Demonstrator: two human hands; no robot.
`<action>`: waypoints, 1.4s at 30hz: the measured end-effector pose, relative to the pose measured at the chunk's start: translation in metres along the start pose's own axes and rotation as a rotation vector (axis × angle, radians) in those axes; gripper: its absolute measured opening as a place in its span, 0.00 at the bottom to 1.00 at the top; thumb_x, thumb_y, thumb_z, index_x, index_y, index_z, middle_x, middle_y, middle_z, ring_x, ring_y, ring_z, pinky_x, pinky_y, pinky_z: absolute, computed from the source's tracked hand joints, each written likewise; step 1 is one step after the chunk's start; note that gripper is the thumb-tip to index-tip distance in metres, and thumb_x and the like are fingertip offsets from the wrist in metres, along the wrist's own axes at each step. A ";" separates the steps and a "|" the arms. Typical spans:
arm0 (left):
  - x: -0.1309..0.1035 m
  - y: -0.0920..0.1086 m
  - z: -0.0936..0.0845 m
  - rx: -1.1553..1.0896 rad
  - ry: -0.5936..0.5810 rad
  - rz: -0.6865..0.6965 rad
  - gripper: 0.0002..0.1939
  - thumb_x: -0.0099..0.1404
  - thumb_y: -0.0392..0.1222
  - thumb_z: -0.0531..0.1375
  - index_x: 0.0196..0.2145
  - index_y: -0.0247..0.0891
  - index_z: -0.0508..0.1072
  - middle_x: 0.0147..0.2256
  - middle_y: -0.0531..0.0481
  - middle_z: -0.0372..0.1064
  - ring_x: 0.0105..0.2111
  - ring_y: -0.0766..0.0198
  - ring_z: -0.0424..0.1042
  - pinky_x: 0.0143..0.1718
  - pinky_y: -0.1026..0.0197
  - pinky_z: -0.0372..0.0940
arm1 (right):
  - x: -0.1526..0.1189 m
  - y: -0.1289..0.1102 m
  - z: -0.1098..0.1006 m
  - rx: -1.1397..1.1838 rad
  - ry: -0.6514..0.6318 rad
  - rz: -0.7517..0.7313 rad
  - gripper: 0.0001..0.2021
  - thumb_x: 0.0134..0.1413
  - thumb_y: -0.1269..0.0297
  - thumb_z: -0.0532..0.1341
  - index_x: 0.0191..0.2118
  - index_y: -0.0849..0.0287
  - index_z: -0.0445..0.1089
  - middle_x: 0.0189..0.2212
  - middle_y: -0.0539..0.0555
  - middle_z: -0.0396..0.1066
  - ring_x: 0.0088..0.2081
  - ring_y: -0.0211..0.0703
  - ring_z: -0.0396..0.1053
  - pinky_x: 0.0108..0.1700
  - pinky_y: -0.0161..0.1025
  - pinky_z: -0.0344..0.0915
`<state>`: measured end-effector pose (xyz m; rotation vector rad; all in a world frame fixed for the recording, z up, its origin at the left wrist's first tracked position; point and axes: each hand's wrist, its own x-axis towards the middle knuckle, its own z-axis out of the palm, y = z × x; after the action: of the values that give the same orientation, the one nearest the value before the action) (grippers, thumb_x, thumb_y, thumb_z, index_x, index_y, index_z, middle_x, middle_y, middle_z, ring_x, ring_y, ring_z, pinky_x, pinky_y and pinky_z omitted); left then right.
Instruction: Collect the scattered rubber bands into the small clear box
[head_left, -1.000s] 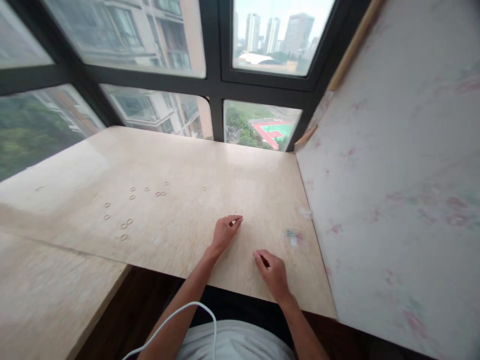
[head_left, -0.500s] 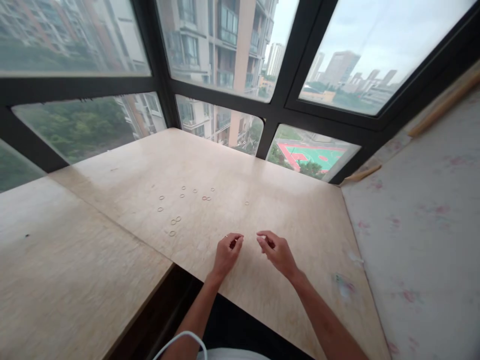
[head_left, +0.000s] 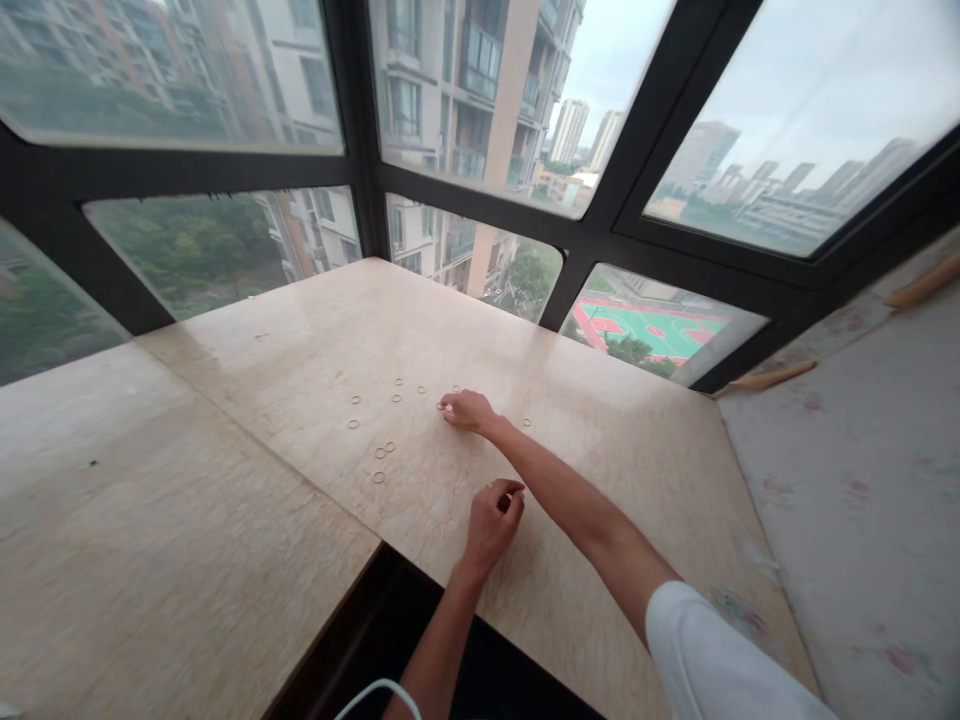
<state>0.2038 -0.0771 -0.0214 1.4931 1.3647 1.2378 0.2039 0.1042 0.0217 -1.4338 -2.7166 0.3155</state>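
Note:
Thin small rings lie scattered on the pale marbled countertop (head_left: 315, 340), among them a single ring (head_left: 353, 425) on the left and a touching pair, one of them a near ring (head_left: 380, 454). My right hand (head_left: 469, 411) reaches across to the far group, thumb and fingertips pinched at a reddish ring (head_left: 440, 406). Its fingers cover part of that spot. Closer to me, my left hand (head_left: 495, 515) hovers over the counter's front part with thumb and forefinger together; whatever is between them is too small to make out.
A lone ring (head_left: 527, 422) lies right of my right wrist. A clear plastic packet (head_left: 739, 608) rests by the papered wall (head_left: 847, 500). Dark window frames (head_left: 480, 207) border the far side. A white cable (head_left: 382, 686) crosses near my left forearm.
My right hand has gone forward and left, from beside my left hand to the reddish ring. The left hand stays near the front, fingers still curled. The view has swung slightly left.

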 end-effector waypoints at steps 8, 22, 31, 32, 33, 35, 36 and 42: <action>0.001 -0.001 0.002 0.043 0.017 0.010 0.09 0.61 0.36 0.55 0.34 0.38 0.75 0.32 0.48 0.75 0.28 0.64 0.71 0.33 0.61 0.66 | 0.019 0.009 -0.001 -0.040 -0.126 -0.128 0.09 0.56 0.65 0.58 0.39 0.58 0.74 0.41 0.63 0.75 0.46 0.55 0.70 0.44 0.45 0.61; 0.002 0.004 0.003 0.015 0.037 -0.016 0.09 0.61 0.36 0.55 0.33 0.38 0.76 0.32 0.48 0.75 0.29 0.64 0.72 0.32 0.61 0.66 | -0.024 0.012 0.015 0.837 -0.020 -0.051 0.09 0.52 0.60 0.54 0.34 0.61 0.65 0.15 0.42 0.60 0.15 0.30 0.56 0.20 0.29 0.53; 0.003 0.004 0.004 0.016 0.038 -0.050 0.09 0.61 0.38 0.55 0.33 0.36 0.76 0.28 0.49 0.74 0.25 0.66 0.69 0.29 0.64 0.63 | -0.102 0.014 -0.006 1.769 -0.140 0.108 0.10 0.44 0.60 0.60 0.31 0.54 0.57 0.10 0.35 0.49 0.12 0.28 0.37 0.15 0.29 0.37; 0.002 0.004 0.004 0.033 0.035 -0.051 0.09 0.61 0.38 0.55 0.32 0.36 0.75 0.27 0.50 0.73 0.24 0.66 0.69 0.28 0.64 0.62 | -0.111 0.016 -0.009 1.789 -0.146 0.118 0.09 0.45 0.60 0.59 0.31 0.54 0.57 0.11 0.35 0.49 0.11 0.28 0.37 0.15 0.29 0.37; 0.001 0.003 0.004 0.049 0.029 -0.048 0.09 0.61 0.39 0.55 0.31 0.36 0.75 0.26 0.50 0.73 0.24 0.66 0.68 0.28 0.64 0.62 | -0.119 0.019 -0.010 1.808 -0.150 0.130 0.09 0.46 0.60 0.58 0.31 0.53 0.56 0.10 0.35 0.49 0.11 0.29 0.37 0.15 0.29 0.37; -0.001 0.003 0.004 0.072 0.016 -0.030 0.09 0.61 0.39 0.55 0.31 0.36 0.75 0.26 0.50 0.73 0.24 0.66 0.69 0.28 0.64 0.62 | -0.134 0.024 -0.014 1.871 -0.162 0.156 0.08 0.47 0.60 0.56 0.31 0.53 0.56 0.10 0.36 0.50 0.11 0.30 0.37 0.14 0.30 0.36; -0.002 0.004 0.004 0.078 0.011 -0.020 0.09 0.62 0.39 0.55 0.32 0.36 0.75 0.28 0.49 0.73 0.25 0.66 0.69 0.28 0.64 0.62 | -0.142 0.026 -0.015 1.900 -0.162 0.170 0.07 0.47 0.60 0.56 0.31 0.53 0.56 0.10 0.36 0.50 0.11 0.30 0.37 0.14 0.30 0.36; -0.009 0.007 0.002 0.049 -0.013 -0.020 0.10 0.63 0.43 0.56 0.36 0.38 0.75 0.33 0.48 0.75 0.30 0.63 0.73 0.32 0.63 0.66 | -0.186 0.039 -0.022 1.970 -0.052 0.201 0.06 0.49 0.61 0.57 0.32 0.53 0.58 0.08 0.35 0.50 0.10 0.30 0.37 0.14 0.31 0.34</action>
<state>0.2075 -0.0864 -0.0163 1.5148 1.4072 1.1881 0.3440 -0.0237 0.0439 -0.7800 -0.9186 2.0492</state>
